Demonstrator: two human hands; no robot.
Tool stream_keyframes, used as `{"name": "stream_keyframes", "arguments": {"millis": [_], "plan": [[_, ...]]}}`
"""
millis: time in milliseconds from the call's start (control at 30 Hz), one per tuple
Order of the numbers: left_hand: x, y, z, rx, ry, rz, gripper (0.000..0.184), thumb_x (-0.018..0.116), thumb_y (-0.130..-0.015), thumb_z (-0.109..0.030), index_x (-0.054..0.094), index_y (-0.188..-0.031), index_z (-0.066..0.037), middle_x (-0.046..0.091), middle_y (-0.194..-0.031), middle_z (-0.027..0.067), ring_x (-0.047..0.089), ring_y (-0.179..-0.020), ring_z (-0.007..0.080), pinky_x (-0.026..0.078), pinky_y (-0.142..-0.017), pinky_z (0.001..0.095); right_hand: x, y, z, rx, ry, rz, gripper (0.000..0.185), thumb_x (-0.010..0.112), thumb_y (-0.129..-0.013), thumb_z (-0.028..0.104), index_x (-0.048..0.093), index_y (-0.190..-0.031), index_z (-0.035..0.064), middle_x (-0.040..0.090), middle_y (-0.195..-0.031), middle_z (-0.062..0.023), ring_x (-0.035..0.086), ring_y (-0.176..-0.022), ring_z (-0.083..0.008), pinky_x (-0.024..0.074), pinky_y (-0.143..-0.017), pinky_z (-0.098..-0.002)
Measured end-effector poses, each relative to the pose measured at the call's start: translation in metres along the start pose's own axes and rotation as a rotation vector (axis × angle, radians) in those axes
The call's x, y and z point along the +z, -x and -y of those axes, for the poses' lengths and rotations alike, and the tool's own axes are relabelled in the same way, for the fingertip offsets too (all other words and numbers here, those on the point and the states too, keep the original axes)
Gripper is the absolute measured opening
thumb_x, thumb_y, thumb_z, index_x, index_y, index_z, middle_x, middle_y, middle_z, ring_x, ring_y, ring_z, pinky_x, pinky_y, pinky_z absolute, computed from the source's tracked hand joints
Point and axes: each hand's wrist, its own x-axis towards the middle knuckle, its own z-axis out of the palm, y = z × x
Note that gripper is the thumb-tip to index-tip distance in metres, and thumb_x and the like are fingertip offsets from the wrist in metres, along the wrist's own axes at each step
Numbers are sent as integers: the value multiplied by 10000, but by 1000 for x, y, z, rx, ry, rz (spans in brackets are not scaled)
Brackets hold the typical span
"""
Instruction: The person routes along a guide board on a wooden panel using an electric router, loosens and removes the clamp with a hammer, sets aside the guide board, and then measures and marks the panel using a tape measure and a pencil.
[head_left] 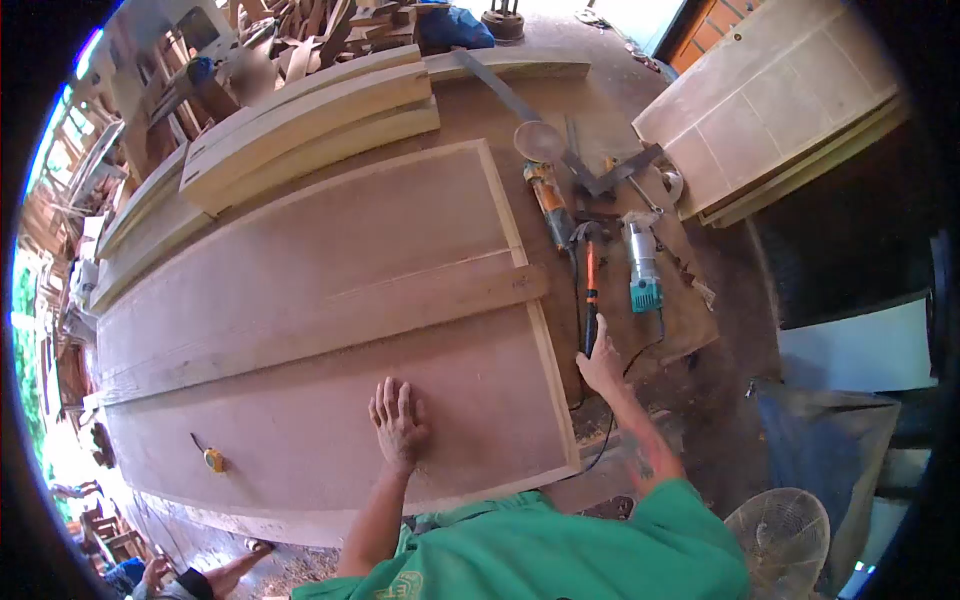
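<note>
The right hand (601,360) is closed around the black end of a hammer (590,275). The hammer is over the right side of the counter (690,325), with its head toward the far edge. I cannot tell if it is lifted up. A green power tool (644,268) is just to its right, nearer the counter's right edge. An orange grinder (549,205) lies to its left, a bit nearer the far edge.

The left hand (400,425) is open, palm down on a big flat panel (300,245), near the panel's near edge. A long plank (330,335) lies across the panel, and its end pokes past the panel's right edge. A yellow tape measure (213,460) sits on the panel, toward its near left corner.
</note>
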Motion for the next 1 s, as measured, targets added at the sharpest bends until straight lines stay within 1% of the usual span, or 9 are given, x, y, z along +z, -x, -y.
{"name": "stream_keyframes", "arguments": {"millis": [100,233,433,500,533,700,867,967,1000], "plan": [[-1,-1,4,1,2,16,472,613,-892,-285,532,-1319,-100,431,-1449,169,379,-1368,345,280,-1130,512,-45,-6,26,52,-161,211,826,642,-799,186,234,-1511,93,626,-1014,-258,629,-861,-455,500,-796,-519],[3,0,5,7,4,-20,461,603,-903,-283,525,-1323,-110,426,-1454,162,370,-1373,347,274,-1134,514,-124,-20,50,121,-824,409,604,632,-831,196,430,-1392,103,645,-976,-155,665,-799,-234,526,-660,-399],[2,0,4,10,22,-12,462,602,-904,-284,525,-1327,-118,423,-1456,163,370,-1373,348,266,-1139,519,-165,-39,87,-262,-1131,318,310,701,-886,278,559,-1103,107,659,-923,-109,650,-648,-208,514,-571,-372],[5,1,4,22,23,-1,457,602,-904,-284,528,-1323,-115,426,-1452,163,371,-1371,348,265,-1140,520,-156,-49,92,-738,-20,-196,304,710,-889,325,579,-1081,130,638,-752,-105,647,-601,-258,504,-565,-385],[6,2,5,16,25,-11,456,608,-899,-281,532,-1316,-112,429,-1449,160,373,-1370,347,262,-1140,521,-157,-51,96,-595,98,-163,309,733,-868,380,615,-1035,149,616,-668,-136,671,-657,-276,511,-603,-379],[9,-5,5,-10,52,-32,458,629,-882,-259,537,-1305,-108,438,-1435,164,375,-1362,359,259,-1140,521,-198,-56,115,-455,-268,-287,344,789,-818,364,643,-823,52,664,-703,-71,634,-632,-223,503,-599,-373],[-31,-61,-70,92,465,26,540,709,-839,-221,516,-1327,-95,446,-1423,168,350,-1365,398,255,-1129,542,-245,-56,147,-1013,-368,-837,209,793,-814,168,632,-818,35,630,-746,-70,614,-645,-177,504,-583,-322],[-57,-110,-135,274,561,102,653,730,-832,-327,455,-1374,-90,450,-1399,195,365,-1334,425,269,-1110,543,-220,-58,176,-342,-1284,-405,179,771,-817,110,605,-820,44,582,-689,-55,583,-565,-157,480,-523,-287],[-61,-124,-148,314,576,146,680,735,-832,-318,431,-1393,-84,451,-1398,194,380,-1327,412,281,-1107,530,-204,-68,167,-382,-1356,-277,192,762,-832,109,577,-823,59,541,-636,-28,543,-493,-145,433,-454,-281]]}}
